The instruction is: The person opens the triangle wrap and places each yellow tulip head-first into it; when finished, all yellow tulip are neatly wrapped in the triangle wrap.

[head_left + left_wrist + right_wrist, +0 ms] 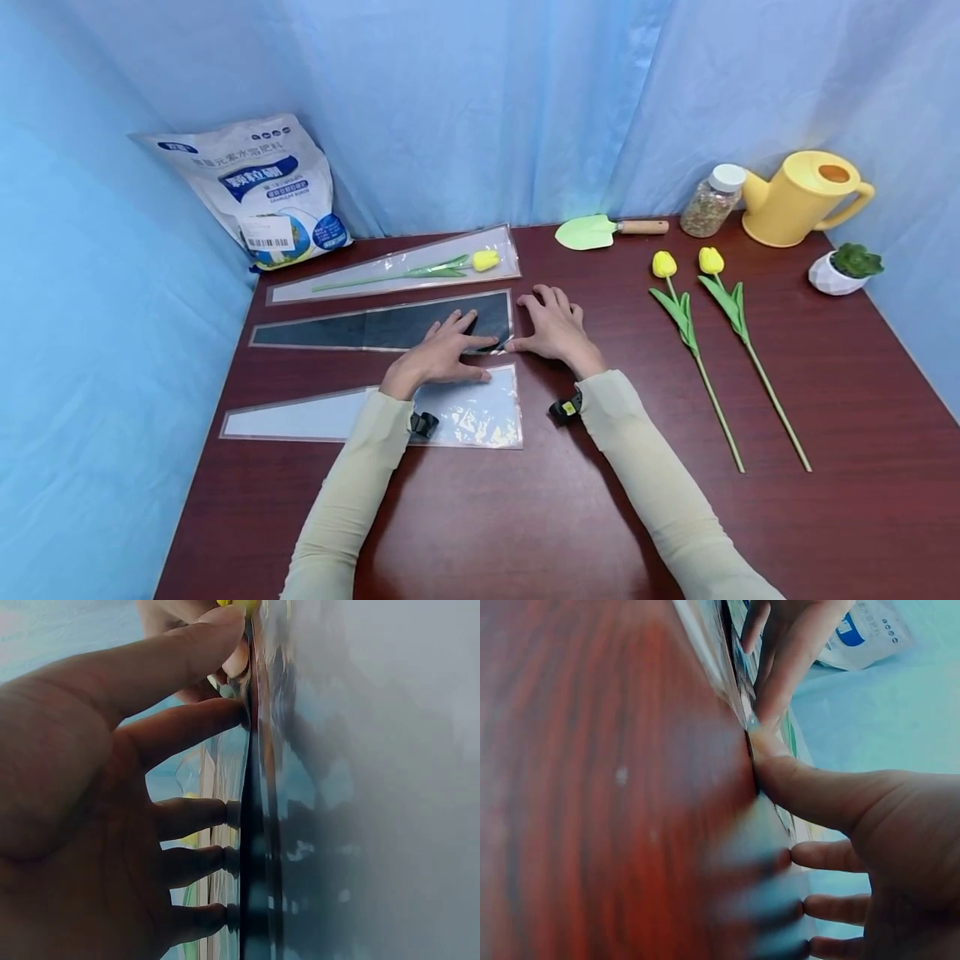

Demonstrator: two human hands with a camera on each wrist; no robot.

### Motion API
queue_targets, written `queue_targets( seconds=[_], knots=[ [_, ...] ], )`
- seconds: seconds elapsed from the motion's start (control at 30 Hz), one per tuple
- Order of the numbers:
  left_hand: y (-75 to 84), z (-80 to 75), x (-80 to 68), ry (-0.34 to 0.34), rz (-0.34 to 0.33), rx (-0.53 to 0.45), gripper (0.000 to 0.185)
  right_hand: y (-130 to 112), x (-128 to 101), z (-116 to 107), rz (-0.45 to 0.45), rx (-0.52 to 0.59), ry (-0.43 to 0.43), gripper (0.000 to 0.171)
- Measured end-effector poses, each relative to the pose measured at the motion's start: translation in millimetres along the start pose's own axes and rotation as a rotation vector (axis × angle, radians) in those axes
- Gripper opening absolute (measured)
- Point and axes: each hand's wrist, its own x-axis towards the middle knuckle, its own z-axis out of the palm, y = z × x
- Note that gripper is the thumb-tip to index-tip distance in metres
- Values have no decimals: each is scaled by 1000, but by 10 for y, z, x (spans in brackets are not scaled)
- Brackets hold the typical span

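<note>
In the head view a long tapered black flower sleeve [360, 327] with a clear edge lies flat, its wide end to the right. My left hand [442, 350] rests on that wide end with fingers spread, its thumb over a white sleeve [465, 408] nearer me. At the black sleeve's near right corner my right hand [555, 329] touches with its thumb [780, 769], other fingertips down on the table. In the left wrist view my left index fingertip [225, 712] presses at the sleeve's edge, close to the right hand. A third sleeve [352, 279], farther back, has a yellow tulip [483, 261] on it.
Two yellow tulips [663, 265] lie on the dark red table [480, 533] at right. Along the back are a fertilizer bag [262, 183], a green trowel [588, 232], a jar [708, 204], a yellow watering can [798, 200] and a potted succulent [836, 275]. Blue curtains surround the table.
</note>
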Motion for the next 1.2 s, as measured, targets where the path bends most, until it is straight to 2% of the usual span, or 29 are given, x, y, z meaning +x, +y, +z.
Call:
queue_targets(
  seconds=[0.17, 0.37, 0.6, 1.1, 1.2],
  knots=[
    [3, 5, 9, -1, -9, 0, 64, -37, 35, 31, 33, -5, 44, 79],
    [0, 12, 8, -3, -8, -8, 64, -94, 15, 58, 60, -18, 110, 59],
    [-5, -3, -1, 4, 2, -13, 65, -164, -20, 77, 34, 55, 147, 41],
    [-7, -7, -3, -8, 2, -28, 68, -194, -27, 86, -20, 195, 119, 39],
    [-13, -4, 1, -11, 1, -25, 68, -188, -4, 90, -34, 255, 92, 42]
  ],
)
